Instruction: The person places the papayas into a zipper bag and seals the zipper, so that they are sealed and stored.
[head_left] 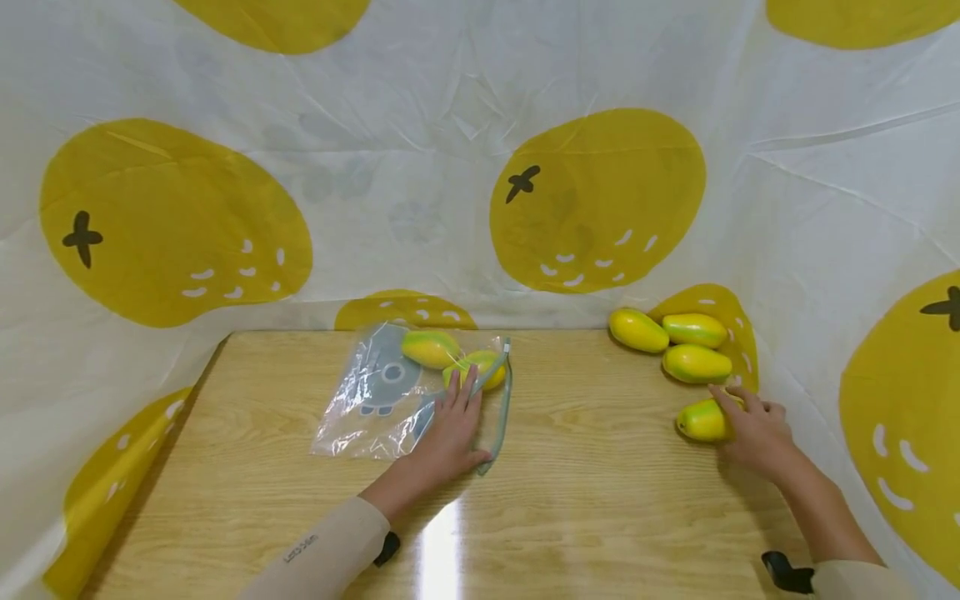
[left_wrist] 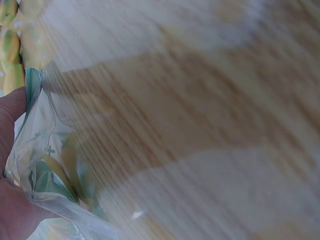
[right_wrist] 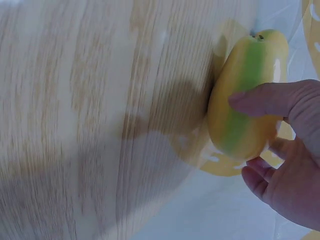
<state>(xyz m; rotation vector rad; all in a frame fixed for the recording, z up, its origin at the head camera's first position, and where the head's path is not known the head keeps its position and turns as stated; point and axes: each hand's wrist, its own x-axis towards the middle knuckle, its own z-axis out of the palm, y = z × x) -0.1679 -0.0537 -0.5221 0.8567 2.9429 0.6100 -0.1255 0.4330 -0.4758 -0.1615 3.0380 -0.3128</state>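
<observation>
The right grip (head_left: 756, 432) is clasping a yellow-green fruit (head_left: 699, 422) on the desk (head_left: 585, 500); three similar fruits (head_left: 696, 364) are lying just beyond. The left grip (head_left: 447, 433), fingers extended, is resting on a clear bag (head_left: 352, 429); bagged fruits (head_left: 429, 348) are showing just ahead of it.

Beige sleeves (head_left: 337, 550), dark lettering (head_left: 301, 548) on left; black wrist pieces (head_left: 791, 578).

zip bag (head_left: 408, 398) sits left of centre on the counter (head_left: 585, 467), two papayas (head_left: 430, 349) inside near its right side. well off to the right, three papayas (head_left: 694, 365) bunch up at the back, single papaya (head_left: 701, 422) just in front. sheet (head_left: 420, 192) hangs behind.
</observation>
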